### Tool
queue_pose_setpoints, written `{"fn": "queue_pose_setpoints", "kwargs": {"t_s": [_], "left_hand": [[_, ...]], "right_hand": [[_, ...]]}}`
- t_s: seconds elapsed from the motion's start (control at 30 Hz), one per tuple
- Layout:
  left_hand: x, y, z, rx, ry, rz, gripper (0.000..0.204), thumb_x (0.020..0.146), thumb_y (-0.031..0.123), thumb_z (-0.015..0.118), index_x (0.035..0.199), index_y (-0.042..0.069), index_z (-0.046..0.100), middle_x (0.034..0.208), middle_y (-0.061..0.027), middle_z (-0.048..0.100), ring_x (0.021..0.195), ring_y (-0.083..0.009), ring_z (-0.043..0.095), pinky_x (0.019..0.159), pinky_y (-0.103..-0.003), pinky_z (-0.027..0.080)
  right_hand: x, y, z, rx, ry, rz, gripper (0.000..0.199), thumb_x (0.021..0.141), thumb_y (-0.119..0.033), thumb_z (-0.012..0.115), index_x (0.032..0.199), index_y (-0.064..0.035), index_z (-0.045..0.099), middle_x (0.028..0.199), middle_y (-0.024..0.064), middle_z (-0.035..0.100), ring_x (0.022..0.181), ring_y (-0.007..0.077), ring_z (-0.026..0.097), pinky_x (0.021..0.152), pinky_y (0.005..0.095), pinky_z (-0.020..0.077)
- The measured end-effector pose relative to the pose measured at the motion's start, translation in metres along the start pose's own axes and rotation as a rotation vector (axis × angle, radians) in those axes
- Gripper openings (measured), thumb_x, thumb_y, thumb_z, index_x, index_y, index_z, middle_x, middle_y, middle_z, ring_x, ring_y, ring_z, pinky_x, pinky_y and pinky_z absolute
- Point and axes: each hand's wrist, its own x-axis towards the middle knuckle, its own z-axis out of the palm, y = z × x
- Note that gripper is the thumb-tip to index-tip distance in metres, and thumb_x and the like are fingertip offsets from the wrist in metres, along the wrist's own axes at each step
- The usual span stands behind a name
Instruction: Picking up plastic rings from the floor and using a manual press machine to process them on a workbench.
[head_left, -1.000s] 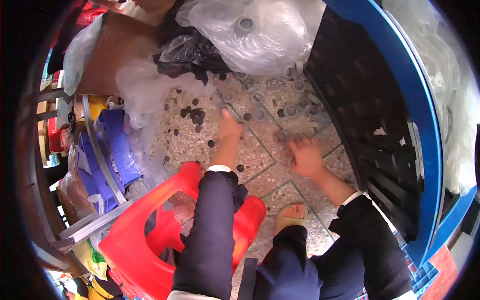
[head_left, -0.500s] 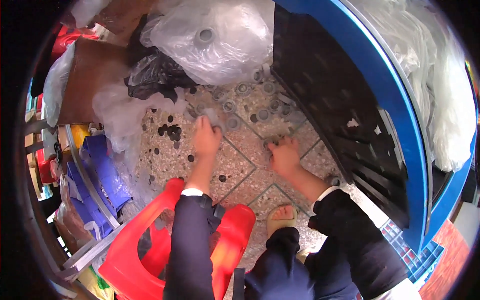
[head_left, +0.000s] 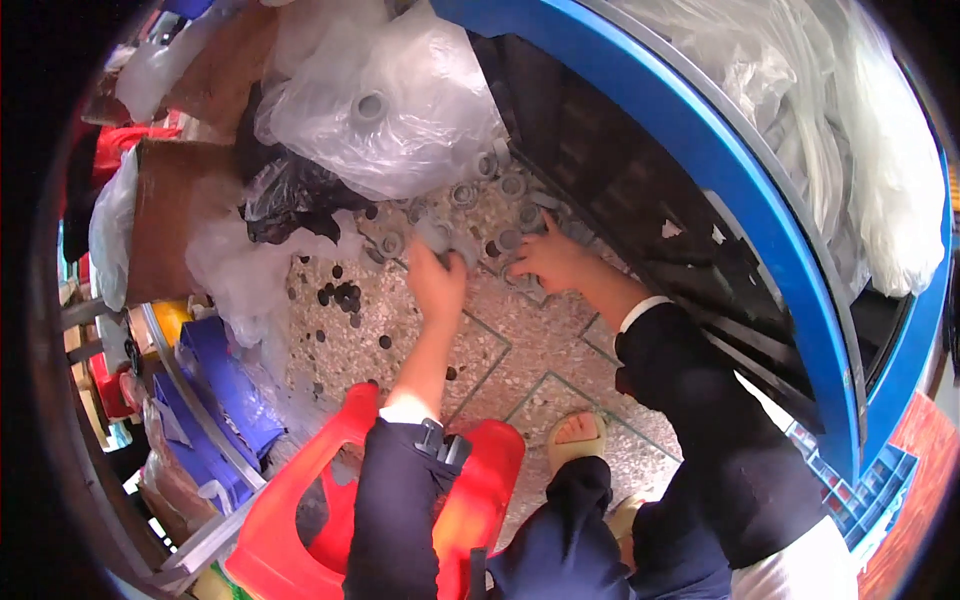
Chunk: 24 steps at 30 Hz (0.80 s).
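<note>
Several small grey ring-shaped fittings (head_left: 463, 194) are scattered over the speckled floor just beyond my hands. My left hand (head_left: 437, 287) is closed, with a grey fitting (head_left: 436, 236) at its fingertips; part of that piece is hidden by the fingers. To its right, my right hand (head_left: 556, 260) reaches in with thumb and fingers apart, low over other grey fittings. Its fingers touch or nearly touch them, and what lies under the palm is hidden. A grey ring (head_left: 508, 240) sits between the two hands. Small black discs (head_left: 346, 296) lie loose left of my left hand.
Beyond the fittings rests a large clear plastic bag (head_left: 395, 120), with a black bag (head_left: 295, 195) beside it. A black panel with a blue frame (head_left: 690, 90) stands at the right. A red plastic stool (head_left: 275, 525) is near my left arm. Blue-purple boxes (head_left: 225, 375) stand left.
My right hand has moved away from me and leftward, in among the grey fittings. My left hand stays by the same fittings, still with a grey piece. The whole view has shifted slightly.
</note>
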Motion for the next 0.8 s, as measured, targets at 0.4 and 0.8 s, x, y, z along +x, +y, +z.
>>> {"fn": "queue_pose_setpoints", "kwargs": {"t_s": [0.4, 0.8], "left_hand": [[-0.016, 0.011, 0.022, 0.002, -0.209, 0.034, 0.036, 0.068, 0.008, 0.055, 0.103, 0.001, 0.047, 0.093, -0.0203, 0.05, 0.088, -0.0387, 0.051, 0.07, -0.043, 0.041], [0.022, 0.017, 0.091, 0.047, -0.244, 0.009, 0.043, 0.063, 0.006, 0.059, 0.105, 0.002, 0.048, 0.1, -0.0195, 0.049, 0.091, -0.0407, 0.049, 0.078, -0.044, 0.043]], "right_hand": [[-0.037, 0.002, 0.033, 0.096, 0.155, 0.132, 0.041, 0.067, -0.004, 0.059, 0.105, -0.0208, 0.054, 0.094, 0.0079, 0.053, 0.105, 0.0251, 0.047, 0.087, 0.0525, 0.0351], [-0.102, -0.057, 0.025, 0.4, 0.204, 0.243, 0.041, 0.061, -0.006, 0.058, 0.101, -0.0117, 0.053, 0.092, 0.0118, 0.051, 0.097, 0.0308, 0.048, 0.078, 0.0404, 0.0428]]}}
